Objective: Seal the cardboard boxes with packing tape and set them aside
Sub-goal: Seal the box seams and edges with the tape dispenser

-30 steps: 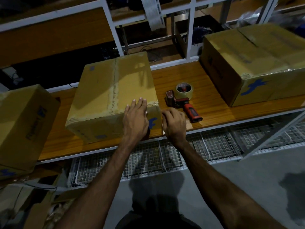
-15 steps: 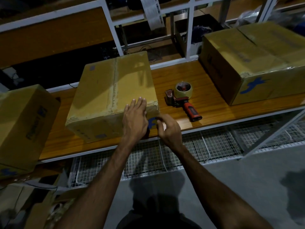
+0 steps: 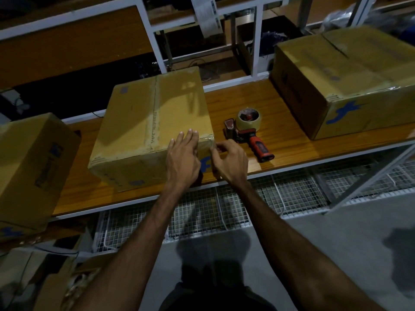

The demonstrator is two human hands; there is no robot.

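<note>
The box being worked on point(image 3: 152, 129) sits on the wooden counter point(image 3: 280, 140) straight ahead of both hands, its long axis running away from the person, with a taped seam down the middle of its top. The left hand point(image 3: 183, 158) lies flat with straight fingers over the near right corner, palm on the front face and fingertips over the top edge, pressing rather than gripping. The right hand point(image 3: 229, 161) is just beside it at the box's right near edge, its fingers curled and drawn together against the corner; it looks to be pinching or smoothing down a tape end there, though the tape itself is too faint to make out. The tape gun point(image 3: 249, 131) lies on the counter just right of the right hand, apart from it, red handle pointing toward the person and roll toward the back. That puts the right hand much nearer the tool, so any further strip would most likely be picked up with that hand while the left steadies the box. A second box point(image 3: 350, 81) stands well off to the right of the hands, a third point(image 3: 31, 167) well off to the left; setting this one aside likely means sliding or lifting it sideways.
</note>
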